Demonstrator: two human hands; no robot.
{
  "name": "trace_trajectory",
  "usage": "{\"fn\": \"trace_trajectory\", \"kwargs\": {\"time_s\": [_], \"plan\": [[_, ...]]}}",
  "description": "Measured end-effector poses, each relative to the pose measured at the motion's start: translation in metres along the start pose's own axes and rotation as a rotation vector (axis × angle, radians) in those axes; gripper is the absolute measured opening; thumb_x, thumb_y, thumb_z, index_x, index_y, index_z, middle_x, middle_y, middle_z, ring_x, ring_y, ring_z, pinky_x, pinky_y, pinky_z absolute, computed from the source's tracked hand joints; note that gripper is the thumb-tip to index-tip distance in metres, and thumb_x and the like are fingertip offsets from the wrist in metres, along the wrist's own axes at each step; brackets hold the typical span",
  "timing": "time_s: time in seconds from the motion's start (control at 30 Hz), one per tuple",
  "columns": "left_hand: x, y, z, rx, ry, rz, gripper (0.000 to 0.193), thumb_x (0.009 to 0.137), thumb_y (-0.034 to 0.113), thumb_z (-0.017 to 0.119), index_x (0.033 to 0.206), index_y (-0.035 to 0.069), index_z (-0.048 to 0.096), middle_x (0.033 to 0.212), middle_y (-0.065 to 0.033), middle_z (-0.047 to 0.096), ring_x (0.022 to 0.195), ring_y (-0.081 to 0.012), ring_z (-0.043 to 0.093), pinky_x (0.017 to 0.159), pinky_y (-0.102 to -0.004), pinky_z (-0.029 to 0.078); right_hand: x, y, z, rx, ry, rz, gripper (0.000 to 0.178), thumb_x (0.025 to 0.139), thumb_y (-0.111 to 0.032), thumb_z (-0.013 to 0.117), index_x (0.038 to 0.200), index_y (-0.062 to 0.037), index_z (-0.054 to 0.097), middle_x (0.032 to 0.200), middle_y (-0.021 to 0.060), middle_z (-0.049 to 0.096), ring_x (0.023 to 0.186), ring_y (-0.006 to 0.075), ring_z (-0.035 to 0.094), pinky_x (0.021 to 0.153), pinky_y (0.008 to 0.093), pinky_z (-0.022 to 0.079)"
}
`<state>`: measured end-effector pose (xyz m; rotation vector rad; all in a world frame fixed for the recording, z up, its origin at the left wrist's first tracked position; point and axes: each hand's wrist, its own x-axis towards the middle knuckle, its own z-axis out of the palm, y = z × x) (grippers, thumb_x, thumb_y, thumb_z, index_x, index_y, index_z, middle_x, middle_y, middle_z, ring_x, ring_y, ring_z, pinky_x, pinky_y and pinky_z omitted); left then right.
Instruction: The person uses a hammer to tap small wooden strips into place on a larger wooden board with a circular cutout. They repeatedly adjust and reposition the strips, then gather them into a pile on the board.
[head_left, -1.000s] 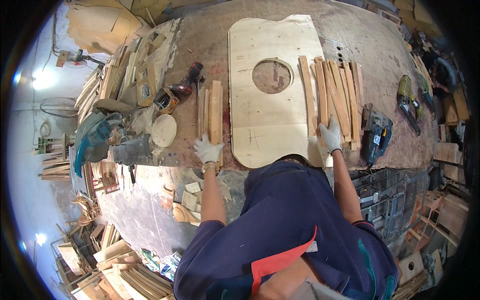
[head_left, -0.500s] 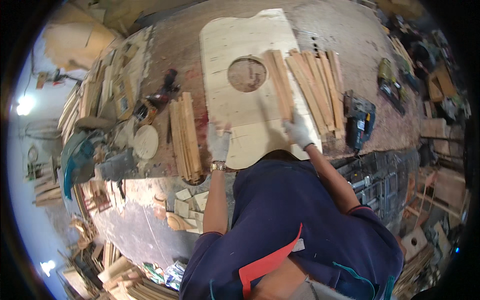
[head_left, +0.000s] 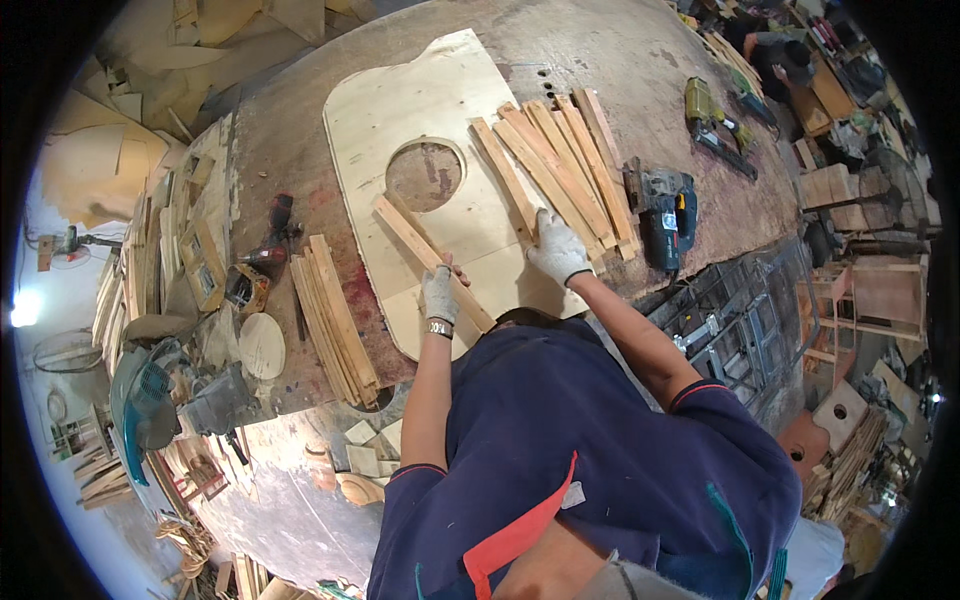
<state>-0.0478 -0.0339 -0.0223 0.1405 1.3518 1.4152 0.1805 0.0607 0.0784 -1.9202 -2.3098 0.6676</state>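
Observation:
A pale plywood panel [head_left: 350, 130] with a round cut-out and a wavy outline lies flat on the workbench in front of me. My left hand [head_left: 440, 292], in a light work glove, is closed around a narrow wooden strip [head_left: 405, 228] slanting over the panel below the cut-out. Farther right, my gloved right hand [head_left: 557, 250] has its fingers on the near end of a second wooden strip [head_left: 503, 172], which rests along the panel's right part. Beside that strip several more wooden strips [head_left: 560, 170] lie fanned out, partly over the panel's right edge.
A bundle of strips [head_left: 335, 320] lies left of the panel, near a red-and-black drill [head_left: 275, 235] and a round wooden disc [head_left: 262, 346]. To the right are a blue-and-black jigsaw [head_left: 665, 220] and a green nail gun [head_left: 708, 120]. Another person [head_left: 780, 60] is at the far right.
The two strips beside the cut-out have been separated: one is now in my left hand, moved left, the other under my right hand. My left hand was empty at the panel's left edge. The view has shifted.

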Motion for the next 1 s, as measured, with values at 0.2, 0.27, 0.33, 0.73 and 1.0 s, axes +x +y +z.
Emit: {"fn": "trace_trajectory", "kwargs": {"time_s": [0.2, 0.27, 0.33, 0.73, 1.0], "plan": [[-0.002, 0.009, 0.009, 0.045, 0.017, 0.016, 0.028, 0.096, 0.024, 0.072, 0.107, 0.003, 0.058, 0.069, -0.0055, 0.059, 0.05, -0.0167, 0.058, 0.046, -0.031, 0.05, 0.015, 0.044, -0.025, -0.134, 0.28, 0.127, 0.051, 0.079, -0.028, 0.074, 0.121, -0.004, 0.056, 0.112, 0.02, 0.058, 0.105, 0.0408, 0.062, 0.088, 0.0498, 0.052], [0.0, 0.008, 0.006, 0.02, 0.028, 0.018, 0.028, 0.095, 0.024, 0.073, 0.106, 0.003, 0.059, 0.069, -0.0054, 0.06, 0.05, -0.0173, 0.058, 0.046, -0.0314, 0.05, 0.016, 0.053, -0.017, -0.169, 0.314, 0.16, 0.052, 0.08, -0.031, 0.073, 0.12, -0.0035, 0.057, 0.111, 0.02, 0.059, 0.106, 0.0404, 0.061, 0.09, 0.0492, 0.052], [0.002, 0.006, 0.009, 0.046, 0.043, 0.01, 0.029, 0.094, 0.025, 0.074, 0.105, 0.003, 0.059, 0.071, -0.0055, 0.061, 0.051, -0.0184, 0.059, 0.047, -0.0321, 0.05, 0.02, 0.067, -0.013, -0.156, 0.297, 0.189, 0.052, 0.08, -0.033, 0.072, 0.12, -0.003, 0.058, 0.112, 0.021, 0.059, 0.106, 0.0406, 0.061, 0.091, 0.049, 0.052], [0.012, 0.006, -0.01, -0.147, -0.175, -0.163, 0.058, 0.095, 0.053, 0.066, 0.131, 0.011, 0.048, 0.113, -0.0175, 0.064, 0.088, -0.0307, 0.067, 0.082, -0.0426, 0.056, -0.002, -0.011, -0.058, 0.318, 0.165, 0.12, 0.028, 0.086, -0.021, 0.064, 0.106, -0.0024, 0.059, 0.093, 0.0248, 0.07, 0.09, 0.0439, 0.069, 0.078, 0.0515, 0.055], [0.023, -0.005, -0.07, -0.328, -0.151, -0.104, 0.09, 0.088, 0.077, 0.055, 0.151, 0.016, 0.035, 0.143, -0.0181, 0.05, 0.12, -0.0331, 0.055, 0.103, -0.05, 0.046, -0.034, -0.06, 0.019, 0.452, -0.449, -0.436, 0.053, 0.087, -0.041, 0.067, 0.126, -0.0069, 0.06, 0.101, 0.0253, 0.071, 0.096, 0.0387, 0.07, 0.086, 0.0458, 0.053]]}}
